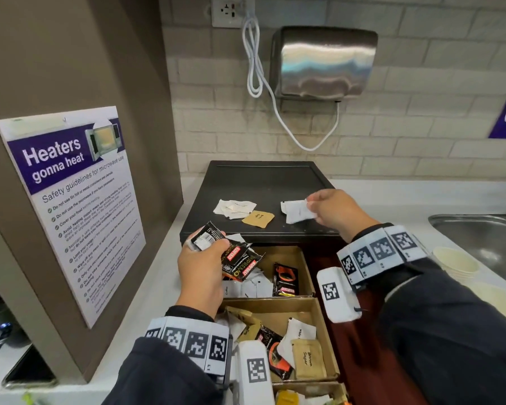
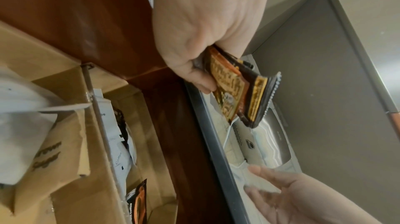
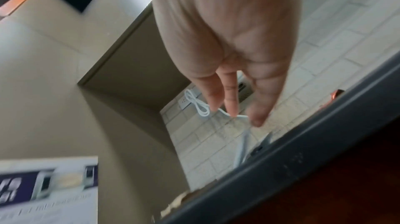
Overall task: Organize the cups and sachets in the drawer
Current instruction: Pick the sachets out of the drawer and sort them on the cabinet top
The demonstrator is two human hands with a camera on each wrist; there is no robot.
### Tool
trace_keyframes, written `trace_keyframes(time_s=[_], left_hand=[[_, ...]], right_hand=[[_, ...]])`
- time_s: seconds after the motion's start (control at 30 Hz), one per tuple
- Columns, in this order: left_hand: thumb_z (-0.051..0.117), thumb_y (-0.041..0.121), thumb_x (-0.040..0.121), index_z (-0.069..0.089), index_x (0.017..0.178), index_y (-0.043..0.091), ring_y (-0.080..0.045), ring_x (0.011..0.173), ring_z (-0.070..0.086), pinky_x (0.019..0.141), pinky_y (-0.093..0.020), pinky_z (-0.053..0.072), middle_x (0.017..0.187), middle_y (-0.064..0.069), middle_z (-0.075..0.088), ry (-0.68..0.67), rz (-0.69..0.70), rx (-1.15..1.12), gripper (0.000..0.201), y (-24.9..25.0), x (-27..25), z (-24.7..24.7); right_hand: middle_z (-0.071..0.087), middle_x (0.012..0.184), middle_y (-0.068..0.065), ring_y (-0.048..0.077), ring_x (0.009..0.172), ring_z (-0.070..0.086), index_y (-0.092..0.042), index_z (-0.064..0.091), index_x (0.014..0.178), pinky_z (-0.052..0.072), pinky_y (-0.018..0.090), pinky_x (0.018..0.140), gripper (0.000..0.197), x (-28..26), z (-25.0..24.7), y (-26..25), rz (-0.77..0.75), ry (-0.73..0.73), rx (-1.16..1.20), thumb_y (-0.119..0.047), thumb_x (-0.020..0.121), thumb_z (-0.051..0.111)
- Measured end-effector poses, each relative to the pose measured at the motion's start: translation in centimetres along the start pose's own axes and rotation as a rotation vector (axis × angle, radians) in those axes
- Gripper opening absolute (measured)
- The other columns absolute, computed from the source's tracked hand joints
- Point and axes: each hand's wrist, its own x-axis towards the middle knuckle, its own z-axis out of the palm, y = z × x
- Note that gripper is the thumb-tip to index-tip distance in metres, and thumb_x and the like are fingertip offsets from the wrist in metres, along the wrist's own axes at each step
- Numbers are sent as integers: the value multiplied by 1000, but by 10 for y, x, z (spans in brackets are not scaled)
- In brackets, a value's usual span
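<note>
My left hand (image 1: 214, 248) grips a bunch of black coffee sachets (image 1: 241, 260) above the far compartment of the open cardboard drawer (image 1: 269, 302). The left wrist view shows the same black sachets (image 2: 244, 94) fanned out of my left hand (image 2: 201, 73). My right hand (image 1: 314, 209) pinches a few white sachets (image 1: 295, 211) just above the black box top (image 1: 263, 182); in the blurred right wrist view they (image 3: 242, 149) hang under its fingers (image 3: 229, 104). On the box lie more white sachets (image 1: 234, 207) and a brown sugar sachet (image 1: 257, 219). Mixed sachets fill the drawer compartments.
Stacked paper cups (image 1: 456, 263) stand on the counter at the right, beside a steel sink (image 1: 485, 238). A cabinet side with a microwave poster (image 1: 70, 200) closes off the left. A hand dryer (image 1: 324, 61) and its white cord hang on the tiled wall.
</note>
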Motion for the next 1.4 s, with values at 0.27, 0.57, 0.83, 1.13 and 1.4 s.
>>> trace_keyframes(time_s=[0.27,0.57,0.83,1.13,1.4], left_hand=[[68,1,81,56,118,13,-27,83,69,65,-38,57,100,-11,68,-101,-40,-16,41,-5,-3,6],[49,11,93,59,117,14,-26,87,68,72,-45,53,97,-12,72,-532,-330,-180,26,2,-17,7],[39,-17,87,53,122,9,-22,73,71,55,-35,58,92,-12,71,-580,-244,-211,46,3,-21,9],[41,-13,88,50,128,1,-25,82,69,60,-35,59,102,-17,68,-515,-168,-260,43,4,-20,10],[46,18,96,61,113,6,-26,90,70,77,-39,58,102,-15,72,-467,-241,-427,26,9,-20,8]], right_hand=[[55,115,0,14,92,59,-30,43,130,54,27,74,45,-87,38,-24,-88,-586,-82,-43,88,57],[57,87,-8,14,87,59,-21,50,105,48,25,70,13,-80,66,-3,-188,-271,62,-19,93,55],[58,83,-5,6,72,55,-24,48,84,43,17,56,16,-75,59,-5,-192,-188,337,-16,98,43],[61,88,6,14,77,59,-15,51,75,52,26,67,21,-75,30,-1,-107,-367,494,-10,95,48],[66,85,10,19,77,62,-13,51,73,52,31,71,20,-74,36,1,-162,-327,445,-3,86,61]])
